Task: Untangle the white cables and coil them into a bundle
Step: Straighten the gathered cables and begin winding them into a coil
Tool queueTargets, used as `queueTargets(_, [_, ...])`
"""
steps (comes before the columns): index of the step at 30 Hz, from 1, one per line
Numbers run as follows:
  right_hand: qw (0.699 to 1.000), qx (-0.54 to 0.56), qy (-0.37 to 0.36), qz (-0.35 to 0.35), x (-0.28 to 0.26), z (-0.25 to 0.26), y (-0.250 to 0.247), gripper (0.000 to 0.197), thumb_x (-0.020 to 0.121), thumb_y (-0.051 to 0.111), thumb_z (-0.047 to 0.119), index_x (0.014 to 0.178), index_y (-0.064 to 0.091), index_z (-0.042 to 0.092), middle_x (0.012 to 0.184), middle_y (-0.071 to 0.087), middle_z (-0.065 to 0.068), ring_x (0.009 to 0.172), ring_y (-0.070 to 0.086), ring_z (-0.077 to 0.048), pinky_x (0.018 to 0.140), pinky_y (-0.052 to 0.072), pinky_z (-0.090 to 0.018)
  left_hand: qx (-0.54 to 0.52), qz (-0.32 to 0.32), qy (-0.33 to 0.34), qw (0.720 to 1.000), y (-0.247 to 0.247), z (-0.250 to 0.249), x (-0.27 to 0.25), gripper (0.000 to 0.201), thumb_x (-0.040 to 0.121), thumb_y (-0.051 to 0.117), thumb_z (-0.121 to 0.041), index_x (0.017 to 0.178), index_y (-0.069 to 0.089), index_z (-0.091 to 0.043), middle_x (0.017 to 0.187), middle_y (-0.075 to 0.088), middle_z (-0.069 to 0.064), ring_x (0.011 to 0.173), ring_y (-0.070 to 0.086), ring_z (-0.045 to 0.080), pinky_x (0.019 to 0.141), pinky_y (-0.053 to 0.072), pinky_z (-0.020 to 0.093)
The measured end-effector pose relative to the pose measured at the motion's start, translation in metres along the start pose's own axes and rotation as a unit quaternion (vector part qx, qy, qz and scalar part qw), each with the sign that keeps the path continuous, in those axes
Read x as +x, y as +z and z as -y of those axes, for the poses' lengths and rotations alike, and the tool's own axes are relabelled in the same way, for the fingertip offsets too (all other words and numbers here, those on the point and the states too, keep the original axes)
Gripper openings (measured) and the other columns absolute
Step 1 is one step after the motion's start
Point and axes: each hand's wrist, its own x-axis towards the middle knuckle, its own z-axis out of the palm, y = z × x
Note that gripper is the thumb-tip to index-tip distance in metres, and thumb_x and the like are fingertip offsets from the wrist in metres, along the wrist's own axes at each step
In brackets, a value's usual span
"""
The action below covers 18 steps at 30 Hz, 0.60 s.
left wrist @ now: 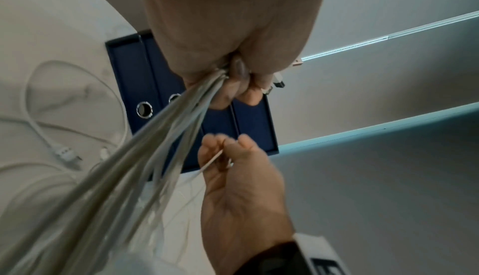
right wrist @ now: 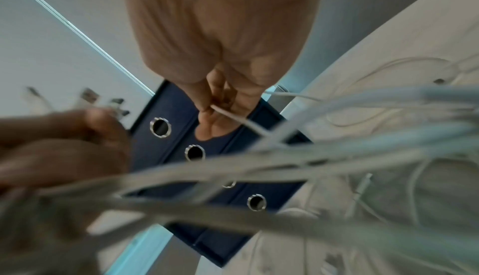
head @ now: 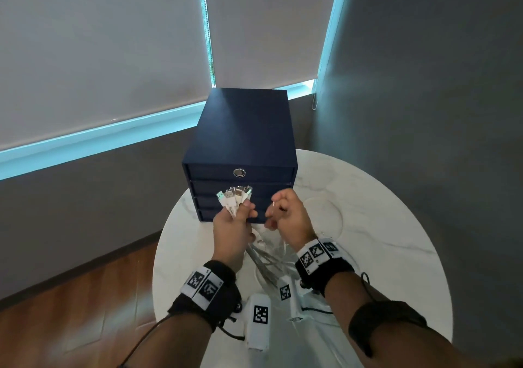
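Observation:
My left hand [head: 236,220] is raised over the round table and grips several white cables [left wrist: 145,156] in a fist, with their USB plugs [head: 235,195] fanned out above it. The cable lengths hang down from the fist to the tabletop [head: 268,257]. Just to its right, my right hand [head: 285,212] pinches one thin white cable [right wrist: 233,117] between thumb and fingers. In the left wrist view the same right hand [left wrist: 228,156] holds that strand [left wrist: 212,161] beside the bunch. More loose cable loops [left wrist: 77,103] lie on the table.
A dark blue drawer box [head: 240,152] with round metal pulls stands at the back of the white marble table [head: 382,226], right behind both hands. Grey walls and window blinds rise behind it. Wood floor [head: 70,297] lies to the left.

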Motion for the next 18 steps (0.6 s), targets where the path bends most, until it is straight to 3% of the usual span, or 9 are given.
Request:
queueTargets(4, [0.999, -0.02, -0.004, 0.049, -0.014, 0.018, 0.0, 0.012, 0.093, 0.054, 0.003, 0.1, 0.054, 0.013, 0.074, 0.07, -0.005, 0.048, 0.055, -0.013, 0.049, 0.045, -0.025, 0.028, -0.023, -0.053, 0.998, 0.007, 0.01, 0.007, 0.024, 0.1, 0.058, -0.025, 0.092, 0.067, -0.004, 0.077, 0.067, 0.01, 0.046, 0.046, 0.017, 0.047, 0.039, 0.028])
queueTargets(6, [0.997, -0.037, 0.0, 0.065, -0.022, 0.014, -0.001, 0.004, 0.093, 0.061, 0.01, 0.092, 0.06, 0.013, 0.068, 0.069, -0.003, 0.047, 0.054, -0.01, 0.05, 0.045, -0.027, 0.028, -0.017, -0.096, 0.995, 0.008, 0.014, 0.009, 0.025, 0.1, 0.059, -0.026, 0.091, 0.066, -0.004, 0.071, 0.064, 0.01, 0.042, 0.045, 0.016, 0.047, 0.038, 0.028])
queueTargets(10, [0.994, -0.047, 0.011, 0.103, -0.034, 0.004, -0.008, 0.018, 0.09, 0.064, 0.009, 0.075, 0.066, 0.018, 0.061, 0.067, 0.001, 0.05, 0.056, -0.008, 0.052, 0.044, -0.024, -0.04, 0.032, -0.178, 0.983, 0.011, 0.015, 0.006, 0.024, 0.101, 0.058, -0.021, 0.095, 0.067, 0.001, 0.066, 0.064, 0.008, 0.04, 0.048, 0.016, 0.039, 0.036, 0.024])
queueTargets(13, [0.99, -0.052, 0.025, 0.127, -0.04, -0.003, -0.022, 0.016, 0.085, 0.068, 0.007, 0.072, 0.068, 0.016, 0.061, 0.066, -0.003, 0.052, 0.056, -0.01, 0.057, 0.046, -0.023, -0.066, 0.029, -0.179, 0.981, 0.011, 0.012, 0.008, 0.019, 0.101, 0.057, -0.02, 0.099, 0.066, -0.003, 0.07, 0.064, 0.002, 0.037, 0.04, 0.009, 0.036, 0.031, 0.021])
queueTargets(18, [0.982, -0.09, 0.06, 0.152, -0.047, -0.018, -0.07, 0.012, 0.086, 0.07, 0.005, 0.075, 0.069, 0.009, 0.051, 0.06, 0.006, 0.046, 0.05, -0.004, 0.052, 0.042, -0.018, -0.145, 0.052, -0.19, 0.97, 0.007, -0.002, 0.015, 0.017, 0.102, 0.054, -0.02, 0.099, 0.065, -0.008, 0.062, 0.053, -0.002, 0.037, 0.029, 0.006, 0.037, 0.027, 0.019])
